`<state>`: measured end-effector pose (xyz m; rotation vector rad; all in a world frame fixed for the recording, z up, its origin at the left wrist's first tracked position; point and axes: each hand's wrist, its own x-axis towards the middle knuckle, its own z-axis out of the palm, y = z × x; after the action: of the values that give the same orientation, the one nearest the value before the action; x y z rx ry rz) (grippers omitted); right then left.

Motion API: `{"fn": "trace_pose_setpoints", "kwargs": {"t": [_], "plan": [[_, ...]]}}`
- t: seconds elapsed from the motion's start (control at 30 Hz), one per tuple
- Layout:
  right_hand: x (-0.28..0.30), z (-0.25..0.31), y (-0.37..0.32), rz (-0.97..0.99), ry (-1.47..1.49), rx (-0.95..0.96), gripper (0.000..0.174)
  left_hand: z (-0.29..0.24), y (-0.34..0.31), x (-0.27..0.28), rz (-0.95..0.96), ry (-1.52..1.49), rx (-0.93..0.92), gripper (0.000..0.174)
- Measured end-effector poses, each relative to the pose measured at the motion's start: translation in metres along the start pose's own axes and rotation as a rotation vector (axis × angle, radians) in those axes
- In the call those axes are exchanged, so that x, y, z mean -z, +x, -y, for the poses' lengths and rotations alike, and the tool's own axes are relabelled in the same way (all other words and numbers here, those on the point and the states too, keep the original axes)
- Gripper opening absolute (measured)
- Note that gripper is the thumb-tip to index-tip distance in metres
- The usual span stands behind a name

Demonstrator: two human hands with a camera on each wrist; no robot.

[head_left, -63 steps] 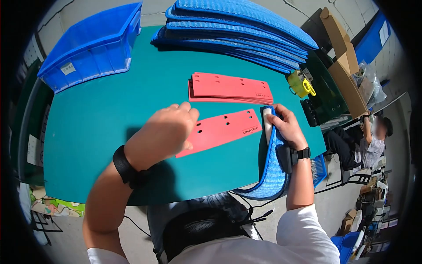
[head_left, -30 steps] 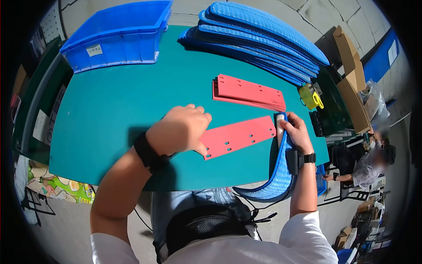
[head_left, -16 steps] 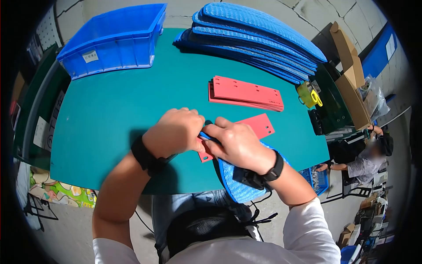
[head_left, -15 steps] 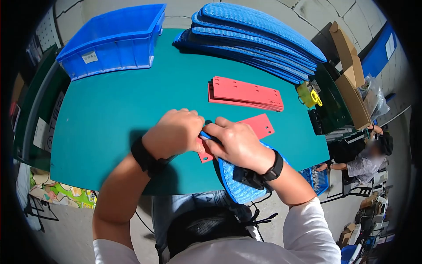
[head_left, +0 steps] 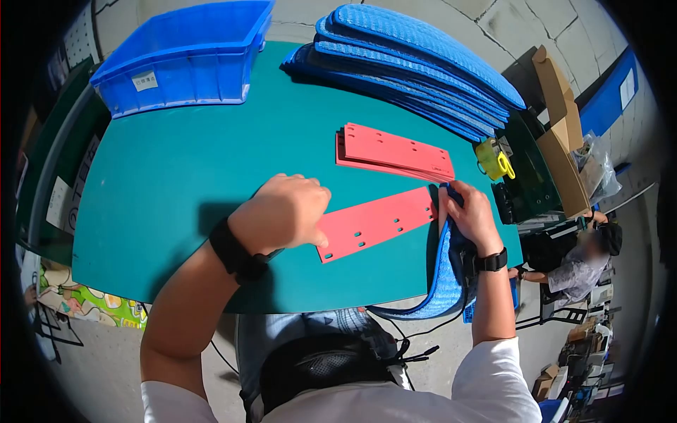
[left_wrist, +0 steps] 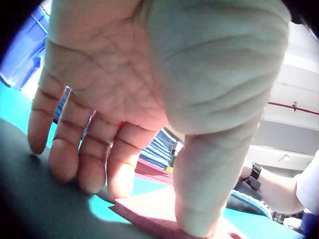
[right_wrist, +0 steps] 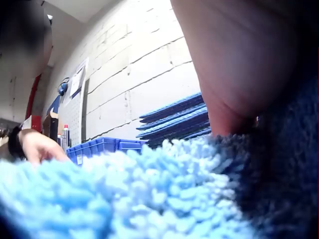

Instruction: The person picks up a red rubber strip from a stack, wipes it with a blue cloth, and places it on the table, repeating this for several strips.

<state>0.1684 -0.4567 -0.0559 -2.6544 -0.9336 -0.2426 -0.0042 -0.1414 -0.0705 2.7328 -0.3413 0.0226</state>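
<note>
One red strip with holes [head_left: 377, 222] lies slanted on the green table [head_left: 176, 162]. My left hand [head_left: 281, 215] is at its left end; the left wrist view shows the thumb of that hand [left_wrist: 164, 99] pressing on the red strip [left_wrist: 154, 211], the other fingers relaxed and slightly bent. At the strip's right end my right hand [head_left: 474, 215] pinches the top of a blue fabric pad [head_left: 443, 275], which bends down over the table's front edge. Blue pile fills the lower right wrist view, under the right hand [right_wrist: 239, 59].
Behind the strip lies a stack of red strips [head_left: 395, 151]. Farther back are a pile of blue pads [head_left: 423, 63] and a blue bin [head_left: 176, 74]. A yellow item [head_left: 496, 160] and an open cardboard box [head_left: 564, 151] are at the right. A person [head_left: 582, 264] sits beyond.
My right hand has moved from beside my left hand to the strip's right end, bringing the blue pad with it. More of the red strip shows. The left hand stays at the left end.
</note>
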Motion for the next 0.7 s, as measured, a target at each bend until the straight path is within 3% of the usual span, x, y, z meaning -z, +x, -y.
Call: {"fn": "trace_pose_setpoints", "kwargs": {"t": [0.1, 0.17, 0.3, 0.47, 0.57, 0.6, 0.7], "plan": [[0.008, 0.045, 0.002, -0.038, -0.015, 0.086, 0.024, 0.001, 0.001, -0.001, -0.008, -0.025, -0.022, 0.043], [0.0, 0.078, 0.004, -0.057, 0.037, 0.267, 0.019, 0.0, 0.001, 0.001, 0.003, -0.045, 0.016, 0.043], [-0.033, 0.139, -0.009, 0.098, 0.123, 0.525, 0.015, 0.0, 0.001, -0.001, -0.025, -0.01, -0.018, 0.043], [-0.029, 0.118, 0.003, 0.243, 0.281, 0.398, 0.022, -0.001, 0.0, 0.0, -0.017, -0.023, 0.001, 0.044], [-0.017, 0.068, 0.016, 0.17, 0.123, 0.234, 0.02, 0.001, -0.002, -0.002, -0.028, -0.037, -0.007, 0.043], [-0.012, 0.045, 0.019, 0.22, 0.2, 0.052, 0.021, 0.0, -0.002, -0.001, -0.029, -0.043, -0.001, 0.043], [-0.014, -0.009, 0.015, 0.175, 0.509, -0.01, 0.032, -0.001, -0.001, -0.001, -0.02, -0.051, 0.009, 0.043]]}}
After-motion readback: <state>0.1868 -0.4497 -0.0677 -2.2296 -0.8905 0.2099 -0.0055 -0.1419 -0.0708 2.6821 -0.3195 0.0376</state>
